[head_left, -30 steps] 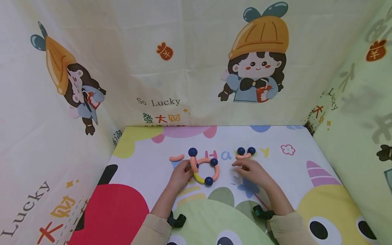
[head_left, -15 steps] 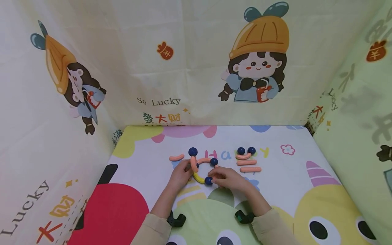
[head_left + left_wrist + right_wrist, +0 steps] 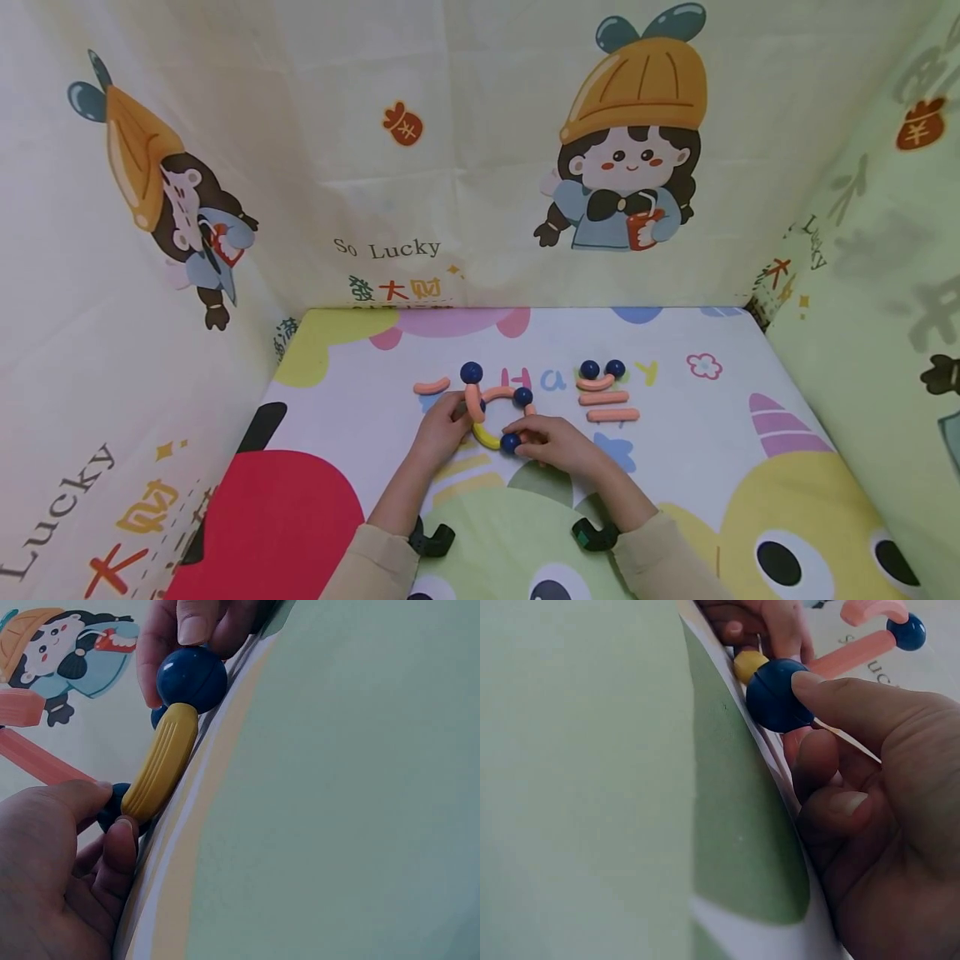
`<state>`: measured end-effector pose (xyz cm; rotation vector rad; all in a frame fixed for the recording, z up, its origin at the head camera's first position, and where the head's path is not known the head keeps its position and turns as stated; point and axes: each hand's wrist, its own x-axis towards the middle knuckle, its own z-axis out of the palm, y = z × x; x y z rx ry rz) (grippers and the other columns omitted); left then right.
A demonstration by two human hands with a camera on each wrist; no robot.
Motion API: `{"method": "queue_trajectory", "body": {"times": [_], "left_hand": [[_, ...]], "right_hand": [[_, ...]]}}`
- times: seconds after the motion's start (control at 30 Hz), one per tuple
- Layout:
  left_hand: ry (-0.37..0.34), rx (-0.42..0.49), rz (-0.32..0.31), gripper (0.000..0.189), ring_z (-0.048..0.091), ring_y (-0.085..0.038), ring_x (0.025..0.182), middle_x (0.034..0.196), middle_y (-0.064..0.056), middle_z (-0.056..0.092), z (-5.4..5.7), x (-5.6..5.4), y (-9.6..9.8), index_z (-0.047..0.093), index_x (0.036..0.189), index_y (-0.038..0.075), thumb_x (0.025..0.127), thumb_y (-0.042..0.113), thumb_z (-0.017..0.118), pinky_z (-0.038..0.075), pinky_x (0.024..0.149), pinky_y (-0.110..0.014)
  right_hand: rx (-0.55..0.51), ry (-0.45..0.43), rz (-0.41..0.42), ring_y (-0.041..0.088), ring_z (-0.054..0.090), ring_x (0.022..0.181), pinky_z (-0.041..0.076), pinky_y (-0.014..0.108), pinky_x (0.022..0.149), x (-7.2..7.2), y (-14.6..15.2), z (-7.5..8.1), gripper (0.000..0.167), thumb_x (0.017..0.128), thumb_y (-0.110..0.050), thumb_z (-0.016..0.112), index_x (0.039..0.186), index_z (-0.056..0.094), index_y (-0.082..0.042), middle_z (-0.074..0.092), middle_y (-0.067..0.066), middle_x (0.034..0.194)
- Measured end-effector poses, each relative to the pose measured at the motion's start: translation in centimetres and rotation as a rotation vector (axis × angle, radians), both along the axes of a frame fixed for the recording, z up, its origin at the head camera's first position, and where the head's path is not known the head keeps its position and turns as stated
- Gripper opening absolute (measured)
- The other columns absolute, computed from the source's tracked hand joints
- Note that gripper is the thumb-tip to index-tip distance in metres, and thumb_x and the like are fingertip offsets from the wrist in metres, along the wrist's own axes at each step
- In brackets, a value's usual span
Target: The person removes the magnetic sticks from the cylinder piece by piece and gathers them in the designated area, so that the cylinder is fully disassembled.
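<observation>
A ring of curved rods and blue balls lies on the table in the head view. Its parts include a yellow curved rod [image 3: 487,437], a pink curved rod [image 3: 498,392] and a blue ball [image 3: 522,397] on the far side. My left hand [image 3: 442,429] pinches the blue ball [image 3: 112,808] at the yellow rod's left end between thumb and finger. Above that corner a pink rod [image 3: 474,403] stands up, topped by another blue ball [image 3: 472,372]. My right hand [image 3: 555,442] pinches the near blue ball [image 3: 778,696] at the yellow rod's other end, partly covering the ring's right side.
A loose pink curved rod [image 3: 432,387] lies left of the ring. At right lie two blue balls [image 3: 589,369], a pink curved rod [image 3: 596,383] and two straight pink rods [image 3: 603,398]. A printed cloth wall [image 3: 480,183] rises behind the table.
My right hand has moved left from the loose pieces to the ring's near ball and taken hold of it, uncovering the two straight rods. My left hand stays in place.
</observation>
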<state>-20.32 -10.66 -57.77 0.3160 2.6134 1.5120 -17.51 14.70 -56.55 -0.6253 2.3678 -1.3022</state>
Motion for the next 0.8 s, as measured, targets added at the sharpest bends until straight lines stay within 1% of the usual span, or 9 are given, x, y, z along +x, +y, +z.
{"method": "queue_trajectory", "body": {"times": [0.23, 0.37, 0.43, 0.47, 0.5, 0.6, 0.63, 0.7, 0.8], "left_hand": [[-0.003, 0.006, 0.005, 0.015, 0.060, -0.014, 0.084, 0.094, 0.010, 0.061, -0.1, 0.0, 0.3, 0.060, 0.084, 0.038, 0.098, 0.044, 0.059, 0.049, 0.072, -0.031], [0.002, 0.031, -0.019, 0.017, 0.060, -0.014, 0.084, 0.096, 0.009, 0.061, -0.1, 0.0, 0.3, 0.061, 0.084, 0.036, 0.099, 0.041, 0.056, 0.049, 0.071, -0.031], [-0.025, 0.060, -0.021, 0.020, 0.059, -0.016, 0.075, 0.090, 0.004, 0.060, -0.1, 0.0, 0.2, 0.063, 0.087, 0.033, 0.102, 0.040, 0.052, 0.049, 0.067, -0.030], [-0.041, 0.079, -0.014, 0.021, 0.058, -0.017, 0.070, 0.087, 0.001, 0.060, 0.0, 0.0, 0.1, 0.064, 0.090, 0.030, 0.104, 0.037, 0.049, 0.048, 0.064, -0.030], [-0.061, 0.089, 0.003, 0.021, 0.056, -0.018, 0.066, 0.083, -0.002, 0.059, 0.2, 0.1, 0.0, 0.065, 0.097, 0.029, 0.105, 0.034, 0.046, 0.048, 0.062, -0.030], [-0.124, 0.118, 0.092, 0.026, 0.053, -0.020, 0.058, 0.081, -0.006, 0.060, 1.0, 0.3, -0.3, 0.063, 0.120, 0.027, 0.106, 0.029, 0.042, 0.048, 0.058, -0.031], [-0.127, 0.124, 0.122, 0.028, 0.054, -0.020, 0.058, 0.085, -0.006, 0.062, 1.5, 0.4, -0.4, 0.061, 0.127, 0.027, 0.106, 0.029, 0.042, 0.049, 0.059, -0.030], [-0.117, 0.134, 0.161, 0.033, 0.057, -0.019, 0.062, 0.094, -0.007, 0.066, 2.8, 0.7, -0.6, 0.055, 0.137, 0.026, 0.106, 0.030, 0.044, 0.050, 0.060, -0.030], [-0.068, 0.154, 0.175, 0.036, 0.058, -0.020, 0.065, 0.101, -0.013, 0.067, 5.2, 1.0, -0.6, 0.055, 0.138, 0.026, 0.105, 0.037, 0.046, 0.052, 0.061, -0.030]], "right_hand": [[0.010, 0.010, -0.015, 0.014, 0.056, 0.054, 0.051, 0.029, 0.058, 0.0, 0.2, -0.1, 0.028, 0.095, -0.032, 0.067, 0.123, 0.066, -0.036, 0.060, -0.004, 0.085], [0.003, 0.015, -0.016, 0.013, 0.055, 0.053, 0.051, 0.029, 0.058, 0.0, 0.3, -0.1, 0.028, 0.095, -0.032, 0.067, 0.122, 0.066, -0.035, 0.060, -0.004, 0.086], [0.002, 0.018, -0.018, 0.012, 0.055, 0.053, 0.051, 0.028, 0.057, 0.0, 0.3, -0.1, 0.028, 0.095, -0.032, 0.067, 0.122, 0.066, -0.035, 0.060, -0.004, 0.086], [0.001, 0.019, -0.019, 0.012, 0.055, 0.053, 0.051, 0.028, 0.057, 0.0, 0.3, -0.1, 0.028, 0.095, -0.032, 0.067, 0.122, 0.066, -0.035, 0.060, -0.004, 0.086], [-0.001, 0.016, -0.019, 0.012, 0.055, 0.053, 0.051, 0.028, 0.057, 0.0, 0.3, -0.1, 0.028, 0.095, -0.031, 0.067, 0.122, 0.066, -0.036, 0.060, -0.004, 0.086], [0.001, 0.012, -0.018, 0.011, 0.055, 0.055, 0.051, 0.028, 0.057, 0.0, 0.2, -0.2, 0.028, 0.094, -0.032, 0.068, 0.122, 0.066, -0.037, 0.060, -0.004, 0.086], [0.002, 0.010, -0.017, 0.011, 0.056, 0.055, 0.051, 0.028, 0.058, 0.0, 0.2, -0.2, 0.028, 0.094, -0.033, 0.068, 0.122, 0.066, -0.037, 0.060, -0.004, 0.086], [0.003, 0.008, -0.014, 0.011, 0.056, 0.056, 0.051, 0.028, 0.058, 0.0, 0.1, -0.2, 0.028, 0.094, -0.033, 0.068, 0.122, 0.066, -0.035, 0.060, -0.004, 0.087], [0.010, 0.014, -0.016, 0.011, 0.056, 0.057, 0.051, 0.027, 0.058, 0.0, 0.1, -0.1, 0.029, 0.094, -0.033, 0.068, 0.122, 0.066, -0.034, 0.059, -0.003, 0.085]]}}
